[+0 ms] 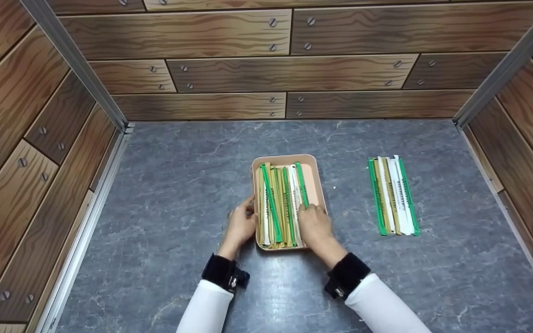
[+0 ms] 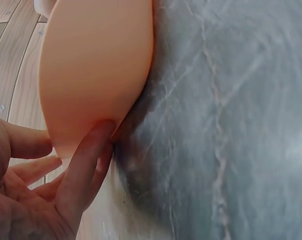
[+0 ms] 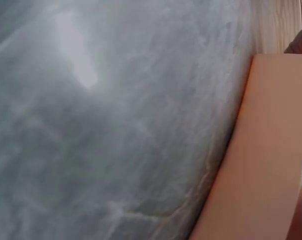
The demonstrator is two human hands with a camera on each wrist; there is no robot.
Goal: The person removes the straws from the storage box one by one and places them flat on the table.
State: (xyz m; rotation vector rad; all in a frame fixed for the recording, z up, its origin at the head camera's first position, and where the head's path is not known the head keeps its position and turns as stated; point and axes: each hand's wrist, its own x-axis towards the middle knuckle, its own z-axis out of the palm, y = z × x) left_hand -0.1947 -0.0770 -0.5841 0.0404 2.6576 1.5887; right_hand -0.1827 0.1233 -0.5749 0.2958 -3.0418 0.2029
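Observation:
A peach tray (image 1: pixel 315 175) sits mid-table, filled with several long green, white and olive strips (image 1: pixel 278 203) lying lengthwise. My left hand (image 1: pixel 243 224) rests against the tray's near-left wall. In the left wrist view its straight fingers (image 2: pixel 86 165) touch the outside of the tray (image 2: pixel 96 65). My right hand (image 1: pixel 312 222) is inside the tray at its near-right end, fingers curled down onto the strips. A green strip (image 1: pixel 301 184) runs under its fingertips and it seems to pinch that strip. The right wrist view shows only the tray's outer wall (image 3: pixel 263 150) and grey tabletop.
A second row of green, white and olive strips (image 1: pixel 393 196) lies flat on the grey marble tabletop (image 1: pixel 192 185), right of the tray. Wood-pattern walls with metal corner posts close in the back and both sides.

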